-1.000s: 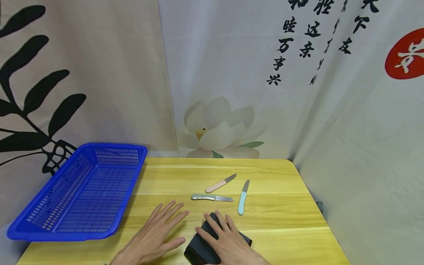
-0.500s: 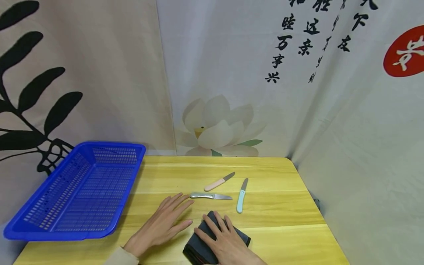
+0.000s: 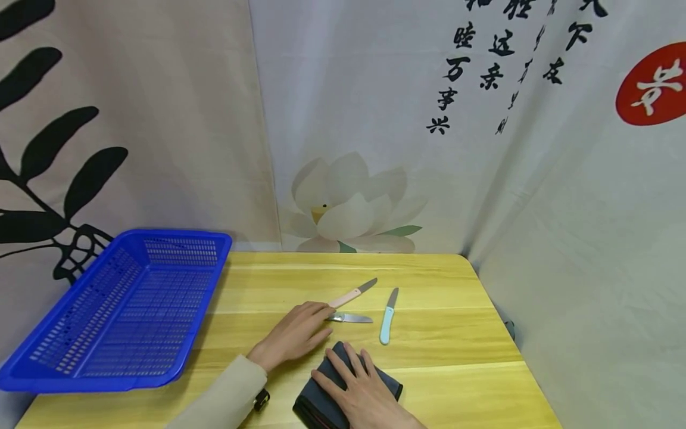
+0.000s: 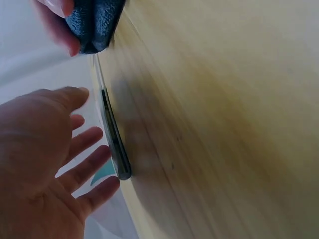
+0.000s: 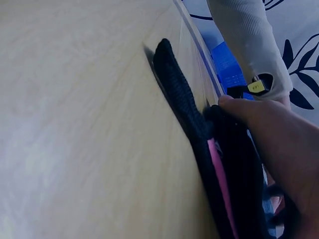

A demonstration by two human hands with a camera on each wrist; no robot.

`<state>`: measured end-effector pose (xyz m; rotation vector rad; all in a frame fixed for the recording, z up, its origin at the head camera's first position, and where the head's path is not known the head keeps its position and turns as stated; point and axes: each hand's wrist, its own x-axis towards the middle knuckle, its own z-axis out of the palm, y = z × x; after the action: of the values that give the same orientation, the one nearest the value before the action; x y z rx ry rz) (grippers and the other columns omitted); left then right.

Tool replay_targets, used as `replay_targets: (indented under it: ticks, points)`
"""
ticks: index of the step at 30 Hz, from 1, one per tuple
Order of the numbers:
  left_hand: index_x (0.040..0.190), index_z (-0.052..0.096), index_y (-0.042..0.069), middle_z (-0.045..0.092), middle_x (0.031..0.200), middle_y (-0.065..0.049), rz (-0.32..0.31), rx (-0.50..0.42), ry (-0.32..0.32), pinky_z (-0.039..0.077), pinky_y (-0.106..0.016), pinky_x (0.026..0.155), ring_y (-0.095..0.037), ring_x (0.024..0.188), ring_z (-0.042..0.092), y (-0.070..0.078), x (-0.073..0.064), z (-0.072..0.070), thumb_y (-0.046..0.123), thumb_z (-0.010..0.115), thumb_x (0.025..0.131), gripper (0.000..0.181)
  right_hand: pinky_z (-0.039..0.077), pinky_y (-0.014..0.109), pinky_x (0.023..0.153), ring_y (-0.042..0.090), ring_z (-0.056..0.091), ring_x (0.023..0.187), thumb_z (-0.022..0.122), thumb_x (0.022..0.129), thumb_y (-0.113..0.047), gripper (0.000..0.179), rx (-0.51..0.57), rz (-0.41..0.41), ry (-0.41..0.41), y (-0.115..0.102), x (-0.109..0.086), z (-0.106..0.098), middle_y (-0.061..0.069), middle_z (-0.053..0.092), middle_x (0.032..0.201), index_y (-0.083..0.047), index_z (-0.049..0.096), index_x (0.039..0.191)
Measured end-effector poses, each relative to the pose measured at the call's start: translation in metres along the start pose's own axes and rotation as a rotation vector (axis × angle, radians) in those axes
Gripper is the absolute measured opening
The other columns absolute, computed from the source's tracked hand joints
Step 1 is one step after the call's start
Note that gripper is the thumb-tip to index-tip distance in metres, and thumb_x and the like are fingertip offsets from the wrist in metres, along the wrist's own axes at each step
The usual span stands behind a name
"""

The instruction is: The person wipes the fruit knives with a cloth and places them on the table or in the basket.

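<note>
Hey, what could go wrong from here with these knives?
Two things, I'd say. The left-hand grip hides the handle end of the metal-handled knife in the head view, and its blade is bare; a careless pull might swing it toward the right-hand grip, which rests on the folded dark cloth nearby. Also, the pink-handled knife lies close beside it, so reaching in could knock that handle and shift another exposed blade.

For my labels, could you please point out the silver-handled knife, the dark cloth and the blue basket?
Silver-handled knife [image 3: 356, 319], head view: blade.
Dark cloth [image 3: 320, 395], head view: left part.
Blue basket [image 3: 96, 384], head view: front rim.
</note>
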<state>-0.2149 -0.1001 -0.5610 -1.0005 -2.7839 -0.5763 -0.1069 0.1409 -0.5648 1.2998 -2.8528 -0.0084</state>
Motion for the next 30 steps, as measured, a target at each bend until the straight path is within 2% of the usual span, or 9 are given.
replay_targets:
  ticks: [8,12,19,23,27,30]
  points:
    - [0.141,0.076,0.011,0.079,0.133,-0.01,0.0,0.114,0.015,0.064,-0.049,0.099,-0.028,0.116,0.075,0.003,0.013,0.01,0.025,0.081,0.107,0.037,0.054,0.068,0.117,0.052,0.042,0.165,0.044,0.099,-0.096,0.101,-0.012,0.003,-0.004,-0.001,-0.002,0.001,0.01,0.032,0.185,-0.039,0.025,0.18]
    - [0.131,0.079,0.011,0.08,0.121,-0.007,0.015,0.129,0.04,0.065,-0.045,0.091,-0.025,0.104,0.075,0.004,0.015,0.013,0.018,0.084,0.104,0.029,0.055,0.067,0.116,0.054,0.044,0.162,0.043,0.099,-0.096,0.099,0.004,0.018,-0.01,-0.002,-0.002,0.001,0.009,0.032,0.185,-0.041,0.026,0.18]
    - [0.127,0.079,0.01,0.078,0.119,-0.008,0.007,0.072,0.034,0.065,-0.042,0.09,-0.025,0.102,0.074,0.007,0.01,0.01,0.009,0.079,0.106,0.02,0.058,0.066,0.111,0.052,0.048,0.16,0.044,0.097,-0.097,0.1,-0.01,0.033,-0.014,-0.002,-0.001,-0.002,0.008,0.032,0.185,-0.042,0.028,0.179]
    - [0.132,0.078,0.009,0.075,0.12,-0.008,-0.047,0.025,0.021,0.064,-0.042,0.093,-0.024,0.104,0.07,0.008,0.003,0.007,0.009,0.071,0.112,0.022,0.057,0.068,0.109,0.052,0.048,0.16,0.04,0.097,-0.098,0.099,0.001,0.056,-0.021,-0.003,-0.001,-0.003,0.008,0.03,0.186,-0.043,0.029,0.178]
    - [0.137,0.075,0.005,0.071,0.121,-0.008,-0.093,-0.045,0.052,0.063,-0.043,0.093,-0.023,0.107,0.068,0.007,-0.005,0.002,0.004,0.068,0.112,0.026,0.057,0.07,0.108,0.052,0.05,0.159,0.038,0.097,-0.1,0.1,0.006,0.09,-0.022,-0.004,-0.002,-0.003,0.008,0.031,0.186,-0.043,0.028,0.178]
    - [0.139,0.073,0.003,0.069,0.124,-0.008,-0.139,-0.104,0.073,0.063,-0.039,0.088,-0.021,0.105,0.069,0.005,-0.013,-0.003,0.002,0.069,0.111,0.028,0.058,0.069,0.107,0.051,0.052,0.157,0.039,0.096,-0.1,0.102,-0.009,0.107,0.0,-0.005,-0.004,-0.003,0.009,0.034,0.184,-0.041,0.03,0.178]
